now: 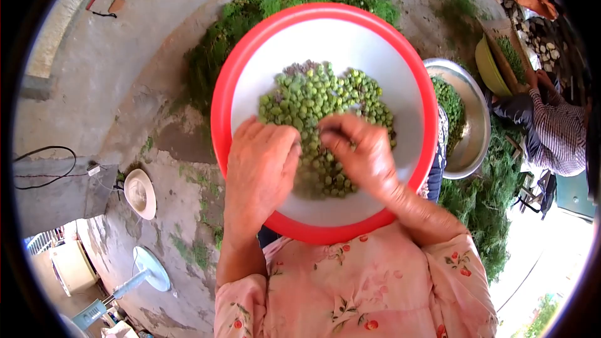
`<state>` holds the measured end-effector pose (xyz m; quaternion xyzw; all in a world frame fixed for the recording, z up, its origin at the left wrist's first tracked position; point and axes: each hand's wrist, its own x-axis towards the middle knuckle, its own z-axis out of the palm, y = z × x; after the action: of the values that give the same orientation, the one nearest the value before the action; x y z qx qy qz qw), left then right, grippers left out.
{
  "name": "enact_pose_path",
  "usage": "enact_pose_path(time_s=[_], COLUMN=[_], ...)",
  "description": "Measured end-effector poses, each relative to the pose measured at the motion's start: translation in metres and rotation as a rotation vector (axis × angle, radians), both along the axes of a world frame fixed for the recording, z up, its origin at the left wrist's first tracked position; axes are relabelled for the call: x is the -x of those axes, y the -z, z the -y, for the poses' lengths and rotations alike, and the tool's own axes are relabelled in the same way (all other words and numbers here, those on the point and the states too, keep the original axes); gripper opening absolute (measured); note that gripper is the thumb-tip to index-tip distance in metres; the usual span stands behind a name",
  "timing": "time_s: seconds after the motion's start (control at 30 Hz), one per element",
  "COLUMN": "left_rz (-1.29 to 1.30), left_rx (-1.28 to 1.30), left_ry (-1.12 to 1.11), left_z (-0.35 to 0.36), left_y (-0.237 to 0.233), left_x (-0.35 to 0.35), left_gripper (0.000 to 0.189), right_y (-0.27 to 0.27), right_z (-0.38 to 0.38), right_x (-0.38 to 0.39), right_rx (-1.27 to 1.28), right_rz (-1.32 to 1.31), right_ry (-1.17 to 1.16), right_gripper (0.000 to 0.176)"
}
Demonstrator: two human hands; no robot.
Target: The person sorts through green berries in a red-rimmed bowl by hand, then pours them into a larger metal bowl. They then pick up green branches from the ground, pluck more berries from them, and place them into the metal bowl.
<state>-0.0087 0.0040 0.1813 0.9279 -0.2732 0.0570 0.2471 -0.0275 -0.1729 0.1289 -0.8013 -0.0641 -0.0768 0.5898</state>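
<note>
A white basin with a wide red rim (325,7) sits before my body, holding a heap of small green pods or berries (313,97). Over the lower left part of the heap is my left hand (260,163), fingers curled and thumb pressed toward the index finger. My right hand (360,150) is above the middle of the heap, its thumb and index finger bent together. The fingertips of both hands point at each other with a small gap between. Whatever lies in either pinch is too small or hidden to name.
Cut green plants (263,6) lie behind the basin. A metal bowl (479,131) of greens stands at the right, near a person in a checked shirt (560,131) with a yellow-green basin (485,66). A straw hat (139,194) and fan (153,269) are left.
</note>
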Motion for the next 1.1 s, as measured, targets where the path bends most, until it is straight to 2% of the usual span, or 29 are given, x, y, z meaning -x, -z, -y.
enact_pose_path(time_s=[0.07,0.17,0.23,0.4,0.5,0.57,0.63,0.73,0.83,0.87,0.97,1.1], left_rz=[0.047,0.065,0.085,0.074,0.049,0.064,0.11,0.1,0.089,0.088,0.084,0.079], left_rx=[-0.126,-0.243,-0.275,-0.262,-0.265,-0.25,-0.212,-0.214,-0.218,-0.219,-0.223,-0.223], left_ry=[-0.024,-0.053,-0.072,-0.06,-0.058,-0.063,-0.069,-0.058,-0.05,-0.047,-0.044,-0.042], left_z=[0.001,0.002,0.004,0.003,0.007,0.009,0.01,0.01,0.009,0.009,0.011,0.01], left_y=[0.002,0.004,0.005,0.004,0.002,0.003,0.005,0.005,0.005,0.005,0.004,0.006], left_x=[0.003,0.004,0.005,0.004,0.005,0.007,0.007,0.006,0.007,0.007,0.007,0.007], left_gripper=[0.012,0.014,0.014,0.012,0.012,0.011,0.009,0.01,0.01,0.01,0.009,0.01], right_y=[0.004,0.008,0.023,0.032,0.026,0.024,0.02,0.017,0.041,0.052,0.044,0.051], right_z=[0.032,0.073,0.086,0.079,0.1,0.121,0.135,0.132,0.132,0.133,0.117,0.107], right_x=[-0.014,-0.023,-0.022,-0.017,-0.023,-0.029,-0.031,-0.03,-0.025,-0.018,-0.008,-0.005], right_rx=[0.128,0.248,0.305,0.448,0.686,0.727,0.646,0.556,0.802,0.813,0.935,0.99], right_rz=[-0.005,-0.127,-0.084,-0.047,-0.062,0.042,-0.048,-0.142,-0.106,-0.06,-0.271,-0.363], right_ry=[0.068,0.035,-0.027,-0.142,-0.112,-0.098,-0.101,-0.163,-0.322,-0.308,-0.282,-0.265], right_gripper=[0.019,0.018,0.018,0.019,0.018,0.018,0.019,0.02,0.017,0.015,0.015,0.017])
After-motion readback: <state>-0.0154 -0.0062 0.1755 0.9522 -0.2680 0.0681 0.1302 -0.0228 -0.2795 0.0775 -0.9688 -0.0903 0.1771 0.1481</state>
